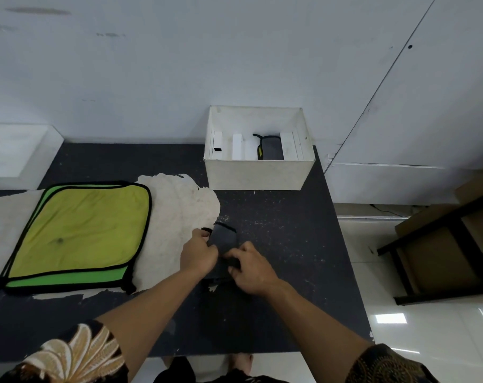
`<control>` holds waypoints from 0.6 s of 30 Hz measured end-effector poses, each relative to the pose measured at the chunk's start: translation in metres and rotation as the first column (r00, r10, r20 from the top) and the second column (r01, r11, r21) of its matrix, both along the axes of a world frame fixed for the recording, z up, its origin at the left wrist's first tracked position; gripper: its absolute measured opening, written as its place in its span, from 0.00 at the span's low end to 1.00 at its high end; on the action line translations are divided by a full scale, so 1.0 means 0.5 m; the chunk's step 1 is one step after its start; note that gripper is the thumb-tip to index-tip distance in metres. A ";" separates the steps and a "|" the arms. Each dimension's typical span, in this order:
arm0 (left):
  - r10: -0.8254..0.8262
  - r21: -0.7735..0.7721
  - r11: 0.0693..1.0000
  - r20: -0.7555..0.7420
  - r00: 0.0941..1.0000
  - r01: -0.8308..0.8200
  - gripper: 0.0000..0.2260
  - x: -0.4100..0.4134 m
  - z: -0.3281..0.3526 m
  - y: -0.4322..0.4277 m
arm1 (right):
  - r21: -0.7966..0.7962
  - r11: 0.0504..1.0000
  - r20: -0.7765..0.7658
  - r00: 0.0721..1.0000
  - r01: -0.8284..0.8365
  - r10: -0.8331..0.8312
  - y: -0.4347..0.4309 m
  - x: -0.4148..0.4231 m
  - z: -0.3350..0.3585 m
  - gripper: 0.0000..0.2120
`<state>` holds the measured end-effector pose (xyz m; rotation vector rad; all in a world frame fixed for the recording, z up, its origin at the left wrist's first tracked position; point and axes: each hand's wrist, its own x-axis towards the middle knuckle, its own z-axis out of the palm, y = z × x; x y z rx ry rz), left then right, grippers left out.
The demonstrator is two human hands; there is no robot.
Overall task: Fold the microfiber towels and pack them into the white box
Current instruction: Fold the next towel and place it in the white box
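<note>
Hands meet over a small dark towel near the middle of the black table, and that is where the work is. From the head view, the left hand is closed on the towel's left edge, fingers curled over the black piping, while the right hand pinches the nearer right part of the bundle, thumb and fingers shut on cloth. The towel looks already folded down to a narrow grey packet, lying on the tabletop between the two hands.

To the far right stands the white box, open at the top, with white dividers inside and one folded grey towel already standing in a slot towards its right side. To the left, on a pale torn sheet, lies a stack of green and yellow towels with black edging, spread flat and well apart from the hands.

I'd judge the cloth light, soft and floppy, with no stiffness of its own, so the fold will spring open if let go. Best held across the folded layers, pinching all of them together near the piped edges, then carried upright to a free slot in the box.
</note>
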<state>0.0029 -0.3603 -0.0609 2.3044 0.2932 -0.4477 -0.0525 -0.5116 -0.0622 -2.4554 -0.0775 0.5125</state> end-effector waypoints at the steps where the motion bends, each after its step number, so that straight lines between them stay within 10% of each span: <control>1: -0.001 0.027 1.000 -0.002 1.000 0.001 0.16 -0.003 0.000 0.002 | -0.014 1.000 -0.010 1.000 -0.006 0.006 0.000 -0.001 -0.001 0.19; 11: -0.112 0.178 0.976 -0.072 0.991 0.123 0.03 0.002 0.010 0.017 | -0.077 0.996 0.168 0.985 0.039 -0.025 0.015 0.008 0.010 0.14; 18: 0.047 -0.161 0.984 -0.134 0.990 -0.069 0.06 0.000 0.017 0.007 | -0.029 0.993 0.219 0.970 0.111 -0.102 0.025 0.019 0.015 0.14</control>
